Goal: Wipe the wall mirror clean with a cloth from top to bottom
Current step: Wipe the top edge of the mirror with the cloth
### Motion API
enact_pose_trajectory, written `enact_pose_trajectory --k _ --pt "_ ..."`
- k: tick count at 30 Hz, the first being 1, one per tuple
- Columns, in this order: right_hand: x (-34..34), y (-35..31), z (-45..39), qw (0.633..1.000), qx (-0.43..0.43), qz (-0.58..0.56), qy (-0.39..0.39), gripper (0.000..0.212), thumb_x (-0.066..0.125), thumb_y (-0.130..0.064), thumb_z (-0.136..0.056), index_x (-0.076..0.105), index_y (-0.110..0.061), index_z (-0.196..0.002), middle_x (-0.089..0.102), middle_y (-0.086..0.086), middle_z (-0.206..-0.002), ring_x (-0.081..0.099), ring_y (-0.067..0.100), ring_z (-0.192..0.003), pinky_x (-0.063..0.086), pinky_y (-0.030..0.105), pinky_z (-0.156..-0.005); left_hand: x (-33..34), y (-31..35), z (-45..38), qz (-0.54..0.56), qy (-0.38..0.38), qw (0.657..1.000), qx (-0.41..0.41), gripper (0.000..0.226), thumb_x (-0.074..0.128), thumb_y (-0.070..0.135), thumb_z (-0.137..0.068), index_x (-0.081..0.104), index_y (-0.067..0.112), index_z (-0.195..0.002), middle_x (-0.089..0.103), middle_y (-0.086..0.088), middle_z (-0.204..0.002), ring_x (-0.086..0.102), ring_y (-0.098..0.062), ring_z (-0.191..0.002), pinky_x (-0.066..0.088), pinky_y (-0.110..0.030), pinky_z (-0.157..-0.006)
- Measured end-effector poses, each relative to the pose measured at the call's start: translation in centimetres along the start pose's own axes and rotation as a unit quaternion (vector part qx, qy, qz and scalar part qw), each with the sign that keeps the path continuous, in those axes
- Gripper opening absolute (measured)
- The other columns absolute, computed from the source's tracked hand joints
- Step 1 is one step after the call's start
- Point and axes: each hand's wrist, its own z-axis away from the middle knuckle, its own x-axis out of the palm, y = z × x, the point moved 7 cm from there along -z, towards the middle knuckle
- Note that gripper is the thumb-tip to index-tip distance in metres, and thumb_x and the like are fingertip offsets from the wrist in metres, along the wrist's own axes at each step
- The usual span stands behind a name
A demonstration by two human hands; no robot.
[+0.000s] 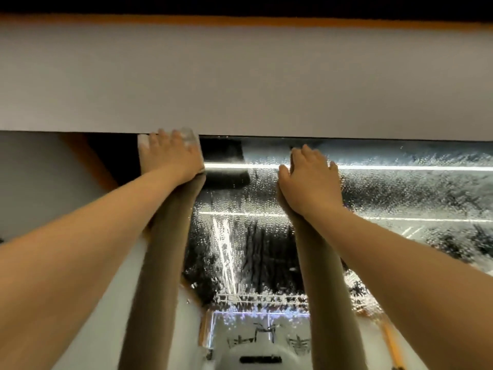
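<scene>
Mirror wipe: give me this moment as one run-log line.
stage: top edge | left hand: presses cloth on mirror | right hand: flat on glass, empty | glass: wet, droplets, mostly unwiped

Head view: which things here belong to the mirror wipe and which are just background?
In the job:
- wall mirror, wet with droplets
- cloth, under the left hand at the mirror's top edge
- right hand, flat on the glass

Background:
- grey wall panel above the mirror

Cloth (190, 137) mostly hidden under left hand (170, 156); mirror (400, 188) cut off at right edge
</scene>
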Motion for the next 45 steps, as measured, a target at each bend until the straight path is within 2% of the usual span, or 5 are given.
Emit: enact_pose_trajectory --k 12,23,34,39,45 --pt "0.1 0.1 0.0 1.0 0.001 0.001 0.01 0.056 0.028 -0.038 -0.103 0.025 -0.013 -0.153 0.021 0.005 -0.16 0.016 0.022 -0.148 0.012 0.046 -0.12 1.5 4.7 1.9 0.032 -0.047 0.984 0.166 0.057 0.016 0.04 -0.105 0.003 0.017 -0.156 -0.002 -0.007 -0.163 -0.001 -0.025 -0.15 -0.001 -0.041 -0.119" --pt "-0.2 0.2 0.1 1.0 0.001 -0.007 0.009 0.056 0.028 -0.037 -0.103 0.022 -0.014 -0.153 0.018 0.004 -0.161 0.013 0.021 -0.148 0.009 0.045 -0.12 0.7 -12.7 -1.9 0.037 -0.031 0.998 -0.027 0.056 0.03 0.036 -0.103 0.02 0.015 -0.154 0.016 -0.016 -0.16 0.012 -0.032 -0.148 0.008 -0.039 -0.119" --pt "-0.1 0.0 0.1 1.0 0.002 -0.004 0.008 0.057 0.027 -0.038 -0.103 0.022 -0.013 -0.153 0.018 0.005 -0.161 0.013 0.022 -0.148 0.008 0.045 -0.12 0.4 -9.0 -1.7 -0.016 -0.012 0.991 -0.135 0.056 0.029 0.037 -0.097 0.041 0.006 -0.142 0.037 -0.022 -0.147 0.031 -0.041 -0.137 0.019 -0.051 -0.114" --pt "-0.1 -0.1 0.0 1.0 0.003 -0.004 0.006 0.057 0.028 -0.038 -0.103 0.021 -0.013 -0.154 0.016 0.004 -0.161 0.012 0.021 -0.148 0.008 0.045 -0.119 0.1 0.3 0.4 -0.035 0.005 0.999 0.005 0.053 0.021 0.034 -0.084 0.053 0.013 -0.119 0.055 -0.018 -0.125 0.046 -0.036 -0.119 0.03 -0.05 -0.104" --pt "-0.2 -0.1 0.3 1.0 0.0 -0.001 0.011 0.056 0.028 -0.037 -0.102 0.023 -0.014 -0.153 0.019 0.005 -0.161 0.014 0.021 -0.148 0.011 0.045 -0.12 1.0 4.4 2.4 0.032 -0.029 0.994 0.098 0.059 0.019 0.039 -0.103 0.005 0.017 -0.156 0.002 -0.01 -0.163 0.0 -0.028 -0.15 0.001 -0.046 -0.119"
